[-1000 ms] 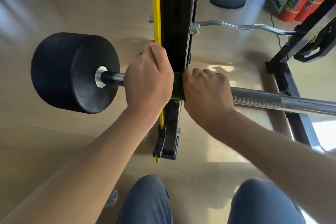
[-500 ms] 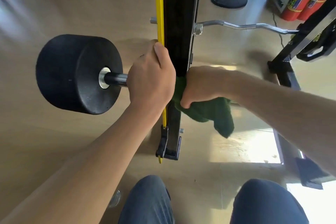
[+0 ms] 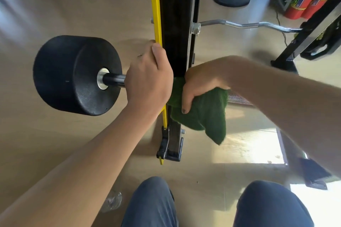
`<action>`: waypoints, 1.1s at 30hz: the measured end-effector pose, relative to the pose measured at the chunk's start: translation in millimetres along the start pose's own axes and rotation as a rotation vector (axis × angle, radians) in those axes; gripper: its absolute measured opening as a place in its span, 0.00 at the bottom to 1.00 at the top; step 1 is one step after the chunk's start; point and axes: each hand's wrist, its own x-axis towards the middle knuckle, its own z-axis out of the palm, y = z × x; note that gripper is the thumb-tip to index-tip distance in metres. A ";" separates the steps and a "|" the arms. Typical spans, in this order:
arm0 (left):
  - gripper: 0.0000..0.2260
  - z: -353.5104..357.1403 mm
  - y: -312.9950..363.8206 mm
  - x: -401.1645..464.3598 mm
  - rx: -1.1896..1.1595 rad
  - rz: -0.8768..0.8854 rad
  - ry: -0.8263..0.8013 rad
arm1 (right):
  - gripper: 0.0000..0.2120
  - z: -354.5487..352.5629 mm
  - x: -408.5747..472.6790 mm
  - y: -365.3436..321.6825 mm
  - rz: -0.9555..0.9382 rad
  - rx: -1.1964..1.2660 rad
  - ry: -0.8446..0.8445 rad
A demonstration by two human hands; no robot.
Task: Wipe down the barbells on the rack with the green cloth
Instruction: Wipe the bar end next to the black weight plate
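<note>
Left hand still grips the black steel barbell; right hand clutches the fuzzy green cloth, now bunched and hanging lower than a second ago.

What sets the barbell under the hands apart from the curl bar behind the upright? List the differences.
The barbell carries a thick black weight at its end; the curl bar shows no weight in view. The barbell's visible shaft runs straight; the curl bar bends in waves. The left hand grips the barbell and the right hand holds the green cloth on it; nothing touches the curl bar. Both lie crosswise on the rack.
</note>
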 end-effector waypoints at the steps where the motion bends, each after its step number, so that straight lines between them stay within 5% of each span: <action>1: 0.13 -0.2 -0.5 0.4 0.023 -0.011 -0.007 | 0.14 -5.5 -0.7 0.7 0.047 0.106 -0.162; 3: 0.16 1.2 -1.4 1.6 0.035 -0.085 -0.013 | 0.09 -11.2 -0.7 2.0 0.089 0.217 -0.311; 6: 0.17 1.0 0.6 1.0 0.007 -0.031 0.008 | 0.08 -9.4 -1.5 -3.3 0.090 0.213 -0.278; 8: 0.15 0.5 1.5 0.2 -0.012 -0.010 0.006 | 0.10 3.4 -2.5 -1.9 0.022 0.059 0.027; 12: 0.16 0.4 2.8 1.0 0.018 -0.068 -0.015 | 0.07 63.7 -0.9 5.4 -0.070 -0.415 0.991; 15: 0.16 1.6 2.0 0.6 0.030 -0.052 -0.012 | 0.06 84.3 7.0 1.8 -0.012 -0.546 1.214; 18: 0.16 3.9 0.6 0.3 0.010 -0.041 0.001 | 0.06 64.1 0.1 -3.6 -0.040 -0.437 0.992; 23: 0.15 3.5 -0.4 0.7 -0.019 0.000 0.017 | 0.13 4.2 -9.9 -14.4 0.021 -0.208 0.025; 26: 0.14 4.0 -1.1 0.0 -0.025 0.006 0.016 | 0.11 -3.8 -11.4 -8.2 0.106 0.188 -0.262; 29: 0.14 4.5 -0.8 0.2 0.015 0.008 0.030 | 0.10 0.2 -10.9 -11.2 0.048 0.071 -0.125; 33: 0.15 4.5 -0.4 0.4 0.066 -0.004 0.027 | 0.08 54.5 -4.3 -3.4 -0.054 -0.310 0.847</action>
